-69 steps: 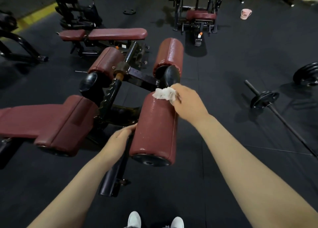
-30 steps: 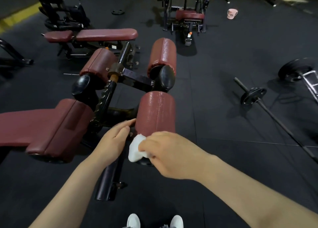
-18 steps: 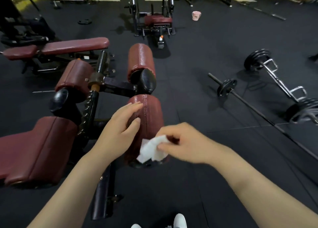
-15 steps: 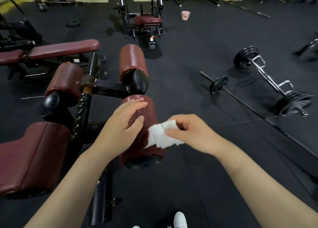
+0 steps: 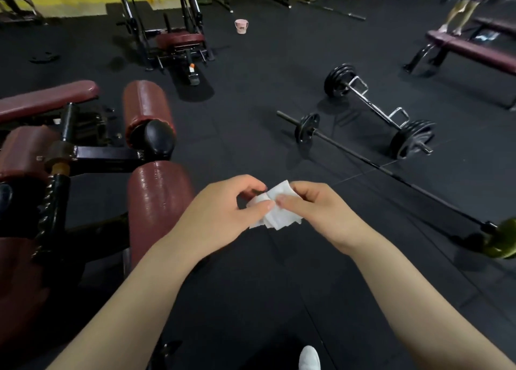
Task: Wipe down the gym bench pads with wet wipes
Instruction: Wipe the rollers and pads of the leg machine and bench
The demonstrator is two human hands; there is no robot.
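Both hands meet in mid-air over the black rubber gym floor (image 5: 251, 96), off to the right of the machine. The left hand (image 5: 223, 216) and the right hand (image 5: 315, 210) each pinch the crumpled white wet wipe (image 5: 275, 210) between thumb and fingers — the wipe is held between them, its lower folds hanging below the fingertips, touching no pad.

Just left of the hands lies the near dark-red cylindrical vinyl roller pad (image 5: 159, 205), its skin glistening with small wet-looking highlights. Beyond it sits a second dark-red roller pad (image 5: 145, 104) with a black round end cap (image 5: 159, 139), the two joined to a black steel frame arm (image 5: 109, 157). Further left, part of another maroon pad (image 5: 25, 149) shows, and behind it a long flat maroon bench pad (image 5: 47, 99).

On the floor to the right lie a thin black barbell (image 5: 363, 157) with a small plate and a chrome-handled bar loaded with black plates (image 5: 379, 110) — the two near each other. A small pink bucket (image 5: 241, 26) stands far back near another machine with a maroon seat (image 5: 178, 39). At the upper right, a person's bare legs (image 5: 460, 9) stand on a maroon flat bench (image 5: 474, 48). A white shoe tip (image 5: 308, 358) shows at the bottom edge.
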